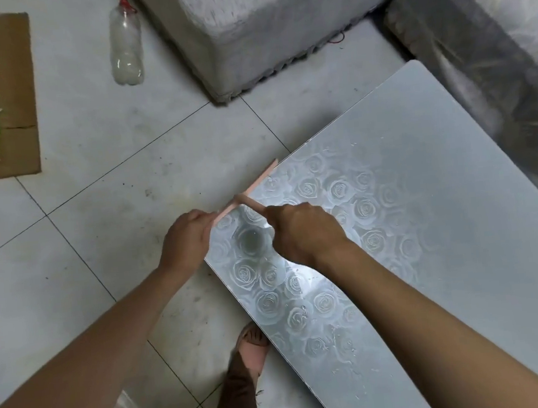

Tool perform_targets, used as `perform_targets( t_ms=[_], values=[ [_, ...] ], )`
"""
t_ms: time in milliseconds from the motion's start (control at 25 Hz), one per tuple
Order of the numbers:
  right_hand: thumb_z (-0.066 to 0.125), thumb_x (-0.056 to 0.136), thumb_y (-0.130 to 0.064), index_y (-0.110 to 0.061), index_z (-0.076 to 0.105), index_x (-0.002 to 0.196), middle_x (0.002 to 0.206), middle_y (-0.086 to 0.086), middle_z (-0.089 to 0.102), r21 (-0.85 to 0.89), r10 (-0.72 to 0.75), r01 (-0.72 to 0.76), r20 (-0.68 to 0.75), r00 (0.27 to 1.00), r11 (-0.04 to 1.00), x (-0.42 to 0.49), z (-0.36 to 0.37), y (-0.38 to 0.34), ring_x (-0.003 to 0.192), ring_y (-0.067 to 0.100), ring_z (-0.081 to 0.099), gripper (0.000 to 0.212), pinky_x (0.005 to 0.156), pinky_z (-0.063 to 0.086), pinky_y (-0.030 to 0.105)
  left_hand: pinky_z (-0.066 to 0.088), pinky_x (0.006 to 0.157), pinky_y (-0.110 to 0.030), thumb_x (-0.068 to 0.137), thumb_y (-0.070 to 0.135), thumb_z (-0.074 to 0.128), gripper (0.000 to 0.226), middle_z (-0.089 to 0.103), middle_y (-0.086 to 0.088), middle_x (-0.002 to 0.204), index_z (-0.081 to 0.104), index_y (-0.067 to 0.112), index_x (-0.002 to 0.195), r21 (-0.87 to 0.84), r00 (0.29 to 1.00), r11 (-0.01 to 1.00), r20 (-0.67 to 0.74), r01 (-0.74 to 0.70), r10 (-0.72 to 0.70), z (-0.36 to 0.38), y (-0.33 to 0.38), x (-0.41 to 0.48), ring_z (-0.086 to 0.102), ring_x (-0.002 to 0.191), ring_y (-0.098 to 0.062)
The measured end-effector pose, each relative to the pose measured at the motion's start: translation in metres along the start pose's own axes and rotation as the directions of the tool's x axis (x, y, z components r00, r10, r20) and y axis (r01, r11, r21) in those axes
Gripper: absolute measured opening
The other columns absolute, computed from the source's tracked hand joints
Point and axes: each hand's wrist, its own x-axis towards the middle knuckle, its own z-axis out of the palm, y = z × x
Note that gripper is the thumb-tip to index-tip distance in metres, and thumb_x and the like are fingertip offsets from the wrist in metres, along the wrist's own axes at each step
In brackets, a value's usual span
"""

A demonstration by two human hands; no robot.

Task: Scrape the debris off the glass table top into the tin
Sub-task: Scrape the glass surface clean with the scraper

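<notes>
Scraper (249, 189), pink and T-shaped, lay with its blade along the left edge of the glass table top (459, 218). Its handle ran into the right hand (299, 230), which gripped it with fingers curled tight. The left hand (185, 238) sat just off that edge at the blade's near end, fingers curled; what it held was hidden. Between the hands a round rim (250, 242) showed dimly through the glass, tin or not unclear. Debris (344, 370) lay as pale flecks near the front edge. A foot (252, 347) was part hidden under the glass
</notes>
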Motion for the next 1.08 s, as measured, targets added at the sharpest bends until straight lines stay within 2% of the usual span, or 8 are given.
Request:
perform_targets(
  t_ms=[200, 320, 480, 640, 760, 840, 960, 1080],
  values=[
    [0.039, 0.086, -0.014, -0.047, 0.033, 0.14, 0.095, 0.007, 0.063, -0.03, 0.102, -0.099, 0.105, 0.989, 0.995, -0.048, 0.0, 0.032, 0.074, 0.028, 0.049, 0.064, 0.063, 0.036, 0.03, 0.051, 0.087, -0.04, 0.09, 0.01, 0.061, 0.027, 0.066, -0.012, 0.11, 0.067, 0.005, 0.116, -0.049, 0.998, 0.997, 0.018, -0.065, 0.065, 0.018, 0.017, -0.021, 0.061, 0.102, -0.033],
    [0.038, 0.083, -0.012, -0.059, 0.012, 0.142, 0.071, 0.003, 0.048, -0.05, 0.015, -0.016, -0.019, 1.0, 0.999, -0.031, -0.013, 0.013, 0.06, 0.025, 0.038, 0.08, 0.056, 0.03, 0.031, 0.039, 0.101, -0.042, 0.097, 0.008, 0.046, 0.037, 0.055, -0.02, 0.13, 0.052, -0.002, 0.132, -0.038, 0.977, 0.977, -0.014, 0.211, -0.211, 0.016, 0.004, -0.016, 0.049, 0.12, -0.038],
    [0.037, 0.081, -0.009, -0.053, 0.014, 0.145, 0.076, 0.005, 0.048, -0.065, 0.01, -0.009, 0.017, 1.0, 0.998, -0.007, -0.007, -0.004, 0.067, 0.026, 0.039, 0.081, 0.062, 0.032, 0.031, 0.036, 0.105, -0.037, 0.1, 0.017, 0.036, 0.04, 0.054, -0.012, 0.137, 0.048, 0.007, 0.138, -0.15, 0.918, 0.906, 0.082, 0.396, -0.388, 0.01, -0.007, -0.003, 0.047, 0.128, -0.03],
    [0.036, 0.087, -0.012, -0.059, 0.01, 0.142, 0.066, -0.002, 0.041, -0.106, 0.112, -0.102, 0.096, 0.989, 0.989, -0.047, -0.009, 0.026, 0.062, 0.024, 0.04, 0.077, 0.059, 0.034, 0.03, 0.039, 0.098, -0.035, 0.101, 0.022, 0.036, 0.037, 0.063, -0.011, 0.125, 0.056, 0.011, 0.13, -0.269, 0.88, 0.838, 0.114, 0.474, -0.461, 0.008, -0.007, 0.002, 0.055, 0.119, -0.03],
    [0.038, 0.079, -0.009, -0.061, 0.006, 0.141, 0.058, -0.003, 0.033, -0.095, 0.009, -0.009, 0.0, 1.0, 0.995, -0.031, -0.016, -0.004, 0.049, 0.017, 0.028, 0.087, 0.055, 0.028, 0.031, 0.043, 0.09, -0.034, 0.094, 0.035, 0.038, 0.037, 0.066, -0.006, 0.095, 0.065, 0.011, 0.104, -0.402, 0.814, 0.715, 0.17, 0.572, -0.556, 0.005, -0.011, 0.006, 0.058, 0.095, -0.024],
    [0.039, 0.081, -0.009, -0.054, 0.013, 0.145, 0.061, 0.0, 0.037, -0.116, -0.032, 0.03, -0.019, 0.999, 0.993, -0.01, -0.011, -0.025, 0.053, 0.021, 0.03, 0.083, 0.058, 0.029, 0.031, 0.043, 0.093, -0.035, 0.086, 0.042, 0.037, 0.043, 0.068, -0.001, 0.096, 0.067, 0.016, 0.102, -0.474, 0.787, 0.644, 0.206, 0.6, -0.581, 0.003, -0.012, 0.008, 0.058, 0.097, -0.021],
    [0.039, 0.086, -0.01, -0.046, 0.021, 0.145, 0.075, 0.007, 0.053, -0.122, -0.001, 0.004, 0.024, 1.0, 0.993, -0.014, -0.002, -0.015, 0.065, 0.027, 0.038, 0.071, 0.061, 0.031, 0.03, 0.042, 0.097, -0.032, 0.096, 0.031, 0.043, 0.033, 0.07, -0.001, 0.106, 0.068, 0.015, 0.109, -0.512, 0.778, 0.61, 0.214, 0.604, -0.591, 0.003, -0.016, 0.009, 0.06, 0.105, -0.018],
    [0.038, 0.085, -0.01, -0.054, 0.008, 0.145, 0.068, 0.004, 0.046, -0.165, 0.049, -0.041, 0.044, 0.998, 0.985, -0.044, -0.005, 0.001, 0.061, 0.026, 0.038, 0.08, 0.059, 0.031, 0.03, 0.042, 0.085, -0.032, 0.098, 0.029, 0.04, 0.026, 0.062, -0.002, 0.09, 0.062, 0.02, 0.09, -0.486, 0.764, 0.612, 0.213, 0.623, -0.609, 0.005, -0.017, 0.008, 0.056, 0.091, -0.02]
  ],
)
